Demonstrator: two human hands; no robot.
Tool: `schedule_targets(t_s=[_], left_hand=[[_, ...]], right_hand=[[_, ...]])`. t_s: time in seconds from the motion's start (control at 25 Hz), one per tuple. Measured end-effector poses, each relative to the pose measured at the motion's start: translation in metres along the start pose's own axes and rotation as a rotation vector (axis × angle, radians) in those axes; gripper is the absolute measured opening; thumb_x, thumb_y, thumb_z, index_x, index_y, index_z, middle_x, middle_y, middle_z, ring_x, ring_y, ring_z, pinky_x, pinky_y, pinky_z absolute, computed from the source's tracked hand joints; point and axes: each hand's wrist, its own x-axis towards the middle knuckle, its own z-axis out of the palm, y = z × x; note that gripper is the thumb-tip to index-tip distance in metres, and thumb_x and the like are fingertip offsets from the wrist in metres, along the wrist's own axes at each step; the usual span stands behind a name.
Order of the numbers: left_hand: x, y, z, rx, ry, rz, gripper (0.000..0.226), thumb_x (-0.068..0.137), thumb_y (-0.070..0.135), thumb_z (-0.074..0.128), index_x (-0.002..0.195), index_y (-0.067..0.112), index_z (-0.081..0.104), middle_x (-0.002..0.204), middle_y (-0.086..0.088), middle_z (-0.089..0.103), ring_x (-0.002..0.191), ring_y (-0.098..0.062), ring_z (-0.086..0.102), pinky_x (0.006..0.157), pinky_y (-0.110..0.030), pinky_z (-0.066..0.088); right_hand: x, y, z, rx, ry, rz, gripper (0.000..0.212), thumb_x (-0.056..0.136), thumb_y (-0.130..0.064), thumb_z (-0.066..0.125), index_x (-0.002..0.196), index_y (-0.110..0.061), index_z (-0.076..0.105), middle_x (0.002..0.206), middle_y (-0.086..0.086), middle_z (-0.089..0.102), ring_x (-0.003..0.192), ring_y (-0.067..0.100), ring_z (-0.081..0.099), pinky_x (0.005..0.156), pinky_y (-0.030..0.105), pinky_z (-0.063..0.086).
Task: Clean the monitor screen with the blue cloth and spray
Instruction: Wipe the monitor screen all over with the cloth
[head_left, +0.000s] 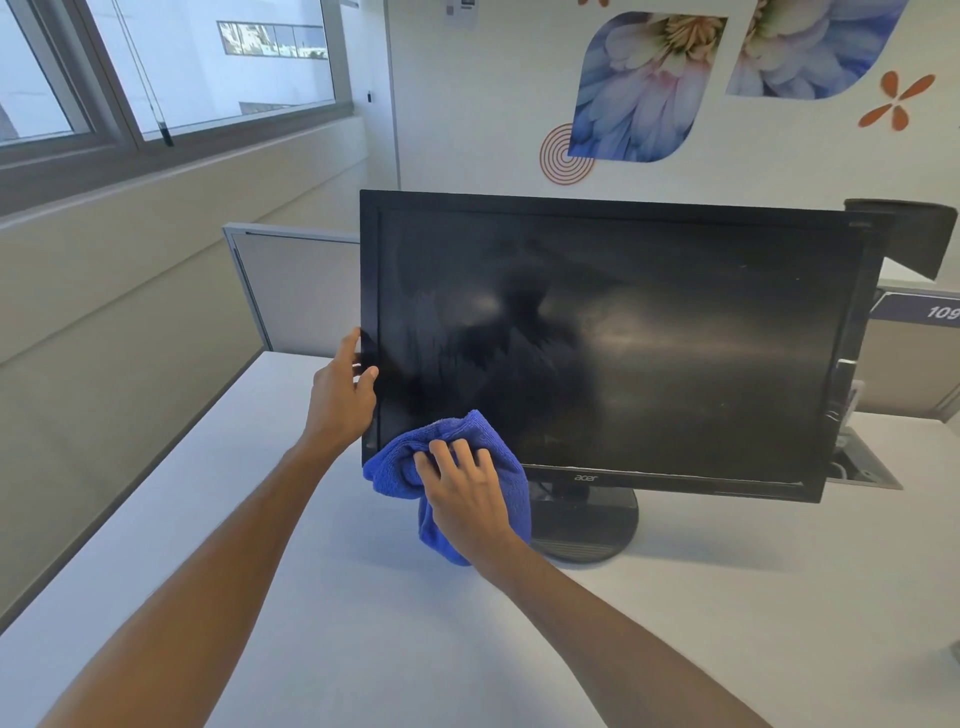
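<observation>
Head camera view: a black Acer monitor (613, 343) stands on its round base on a white desk (311, 597), screen dark and streaked. The left hand (343, 395) grips the monitor's left edge, thumb on the front bezel. The right hand (467, 493), fingers spread and lightly bent, presses a bunched blue cloth (400, 462) against the screen's lower left corner.

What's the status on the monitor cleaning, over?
Left hand grips monitor left edge. Right hand presses blue cloth on screen's lower-left corner. Spray not in view. Nothing blocking.
</observation>
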Motion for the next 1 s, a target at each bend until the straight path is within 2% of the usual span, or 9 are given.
schedule_targets(t_s=[0.6,1.0], left_hand=[[-0.003,0.003,0.004,0.015,0.011,-0.004,0.056,0.098,0.009,0.048,0.149,0.014,0.028,0.137,-0.017,0.054,0.122,-0.037,0.054,0.101,-0.049,0.045],[-0.005,0.006,0.004,0.034,0.013,0.001,0.057,0.097,0.009,0.049,0.149,0.014,0.028,0.137,-0.017,0.053,0.123,-0.038,0.053,0.101,-0.051,0.046]], right_hand=[[-0.036,0.057,-0.01,-0.056,0.062,0.055,0.035,0.073,-0.025,0.078,0.106,-0.021,0.065,0.103,0.0,0.064,0.09,0.024,0.06,0.073,0.039,0.053],[-0.076,0.11,-0.014,-0.129,0.045,0.13,0.045,0.066,-0.022,0.082,0.108,-0.02,0.067,0.106,0.003,0.066,0.089,0.027,0.062,0.07,0.04,0.053]])
